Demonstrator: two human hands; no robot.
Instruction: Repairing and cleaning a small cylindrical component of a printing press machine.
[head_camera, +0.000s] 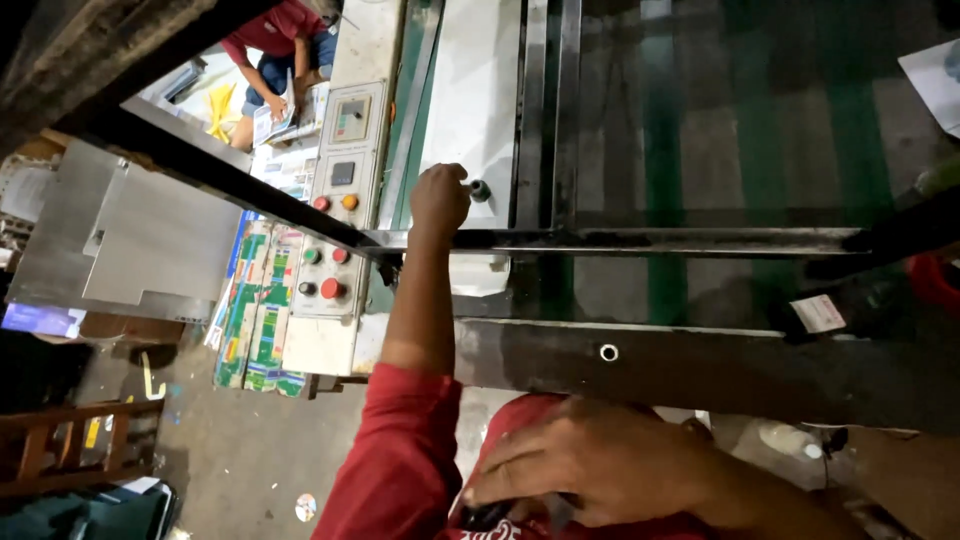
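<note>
My left hand (439, 200) reaches out over a machine, its fingers closed around a small dark knob (479, 189) on a pale metal panel (475, 100). The red sleeve of that arm runs down to the bottom of the view. My right hand (590, 470) is low and close to my body, resting against my red shirt. Its fingers touch a small dark object (490, 515) that is mostly hidden. A dark metal bar (650, 240) crosses just below my left hand.
A control panel (335, 200) with red, green and orange buttons stands left of my left hand. Stacks of colourful printed sheets (262, 320) lie beside it. Another person in a red shirt (275, 40) handles papers at the far top left. A wooden frame (70, 445) stands at lower left.
</note>
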